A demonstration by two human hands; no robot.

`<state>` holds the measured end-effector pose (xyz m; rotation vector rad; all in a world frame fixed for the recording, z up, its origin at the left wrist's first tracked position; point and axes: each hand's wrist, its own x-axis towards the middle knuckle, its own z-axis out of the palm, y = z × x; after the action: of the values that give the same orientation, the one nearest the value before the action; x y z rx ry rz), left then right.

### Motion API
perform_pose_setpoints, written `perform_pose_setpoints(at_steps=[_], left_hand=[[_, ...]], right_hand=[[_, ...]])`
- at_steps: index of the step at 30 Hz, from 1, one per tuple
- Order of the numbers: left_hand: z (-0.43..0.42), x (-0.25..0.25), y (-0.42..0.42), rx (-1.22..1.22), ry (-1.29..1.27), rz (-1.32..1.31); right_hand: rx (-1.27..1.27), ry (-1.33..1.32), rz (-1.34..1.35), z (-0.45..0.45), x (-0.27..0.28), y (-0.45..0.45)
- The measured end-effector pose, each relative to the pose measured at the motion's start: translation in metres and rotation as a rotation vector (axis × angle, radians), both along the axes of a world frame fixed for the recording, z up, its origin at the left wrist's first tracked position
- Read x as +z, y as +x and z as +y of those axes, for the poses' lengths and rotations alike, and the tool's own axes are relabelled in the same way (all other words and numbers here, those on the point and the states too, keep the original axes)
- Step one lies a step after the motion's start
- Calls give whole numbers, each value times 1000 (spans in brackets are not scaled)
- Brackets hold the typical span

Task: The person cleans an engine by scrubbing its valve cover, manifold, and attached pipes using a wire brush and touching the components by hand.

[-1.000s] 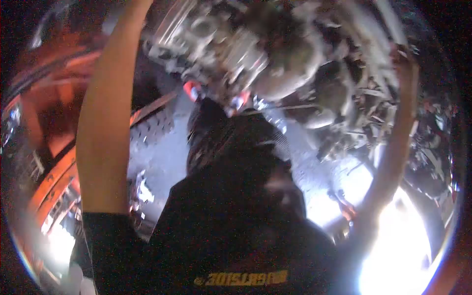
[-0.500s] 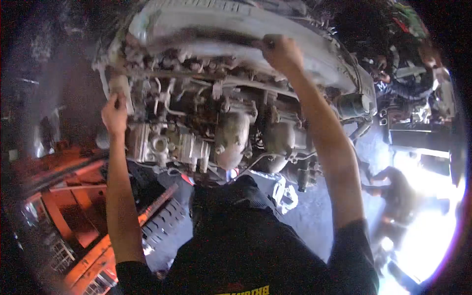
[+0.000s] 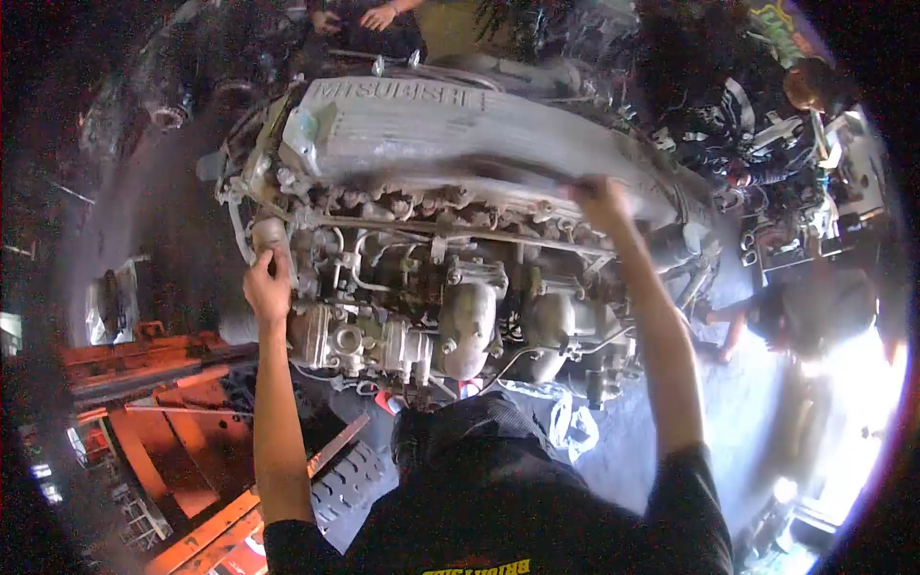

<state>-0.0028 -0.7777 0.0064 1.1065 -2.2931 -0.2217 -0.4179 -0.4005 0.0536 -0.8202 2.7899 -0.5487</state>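
A large, grimy engine lies across the view, its long grey cover marked MITSUBISHI. My left hand is closed at the lower end of a pale cylindrical part on the engine's left end. Over the cover's near edge, my right hand is closed, its fingers blurred. From it a long dark tool stretches left across the cover, too smeared by motion to tell its kind. Pipes and fittings run just below the cover, between my hands.
An orange metal frame stands at lower left, near a black treaded piece. White plastic lies on the floor below the engine. Another person's hands show beyond it. A person is at the right, near bright light.
The view has shifted, so the engine sits lower in the picture. My right hand and the dark tool have come nearer to the cover's near edge. My left hand stays at the cylindrical part.
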Motion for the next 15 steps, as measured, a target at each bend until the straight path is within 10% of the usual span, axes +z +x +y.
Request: perform_pose_setpoints(at_steps=[7,15], left_hand=[[-6,-6,2,0,51,-14],[-1,-4,3,-6,24,63]], right_hand=[[17,-115,77,-137,25,64],[-66,-62,-54,23,23,-13]])
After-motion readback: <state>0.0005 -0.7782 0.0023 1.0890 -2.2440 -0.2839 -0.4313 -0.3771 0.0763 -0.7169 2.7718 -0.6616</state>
